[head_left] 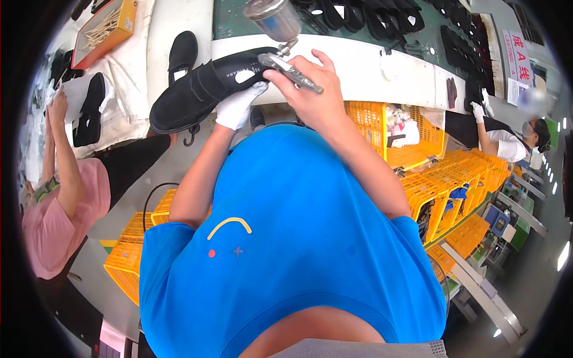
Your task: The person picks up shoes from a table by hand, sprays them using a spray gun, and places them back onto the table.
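Note:
A black loafer (203,89) with a white patch inside its heel is gripped at the heel end by my left hand (240,106), which wears a white glove. My bare right hand (313,89) is closed around a metal spray gun (290,73) with a metal cup (274,19) on top. The gun's front lies over the loafer's heel opening. Just behind the held loafer, another black shoe (182,52) stands on the white table edge (370,71).
Many black shoes (382,21) lie on the green conveyor (239,21). Yellow crates (373,125) stand at right below the table. A box of sticks (104,30) is at upper left. Co-workers (65,191) are at left and far right (507,140).

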Demonstrator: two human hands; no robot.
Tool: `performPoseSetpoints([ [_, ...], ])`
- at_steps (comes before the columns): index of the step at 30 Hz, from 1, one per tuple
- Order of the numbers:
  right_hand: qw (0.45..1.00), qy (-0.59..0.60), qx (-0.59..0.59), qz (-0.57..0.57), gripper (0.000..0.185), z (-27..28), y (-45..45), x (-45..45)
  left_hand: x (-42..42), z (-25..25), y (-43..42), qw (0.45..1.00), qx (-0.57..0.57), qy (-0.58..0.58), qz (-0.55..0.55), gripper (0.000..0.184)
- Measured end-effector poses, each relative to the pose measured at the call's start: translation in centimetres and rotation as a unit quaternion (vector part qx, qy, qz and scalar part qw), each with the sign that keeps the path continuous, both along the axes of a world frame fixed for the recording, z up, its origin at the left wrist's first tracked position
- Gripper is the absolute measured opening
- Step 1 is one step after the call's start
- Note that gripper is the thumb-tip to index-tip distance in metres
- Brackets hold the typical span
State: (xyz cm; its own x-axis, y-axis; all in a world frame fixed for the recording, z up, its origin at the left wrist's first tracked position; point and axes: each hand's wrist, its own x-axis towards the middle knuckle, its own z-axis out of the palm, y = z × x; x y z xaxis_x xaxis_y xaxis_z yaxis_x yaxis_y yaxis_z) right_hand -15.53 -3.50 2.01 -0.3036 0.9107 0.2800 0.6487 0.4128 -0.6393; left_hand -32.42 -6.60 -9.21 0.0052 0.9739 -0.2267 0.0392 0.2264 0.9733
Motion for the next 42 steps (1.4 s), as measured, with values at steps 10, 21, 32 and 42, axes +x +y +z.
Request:
performPoseSetpoints([
  [10, 0.986, 0.051, -0.124, -0.101, 0.029, -0.2, -0.4, 4.7, -3.4, -0.1, 1.3, 0.989, -0.025, -0.050, -0.138, 0.023],
  [21, 0.869, 0.336, -0.356, 0.069, 0.024, 1.2, -1.2, 1.6, -6.4, 0.9, 0.3, 0.665, -0.289, -0.674, -0.142, 0.072],
  [32, 0.869, 0.210, -0.436, 0.104, 0.024, 2.2, -1.2, -1.1, -5.0, 2.9, -0.5, 0.953, 0.145, 0.161, -0.210, 0.054],
  [42, 0.907, 0.225, -0.346, 0.084, 0.020, 1.0, -2.0, 0.5, -5.4, 2.0, -1.4, 0.782, -0.245, -0.571, -0.055, 0.051],
])
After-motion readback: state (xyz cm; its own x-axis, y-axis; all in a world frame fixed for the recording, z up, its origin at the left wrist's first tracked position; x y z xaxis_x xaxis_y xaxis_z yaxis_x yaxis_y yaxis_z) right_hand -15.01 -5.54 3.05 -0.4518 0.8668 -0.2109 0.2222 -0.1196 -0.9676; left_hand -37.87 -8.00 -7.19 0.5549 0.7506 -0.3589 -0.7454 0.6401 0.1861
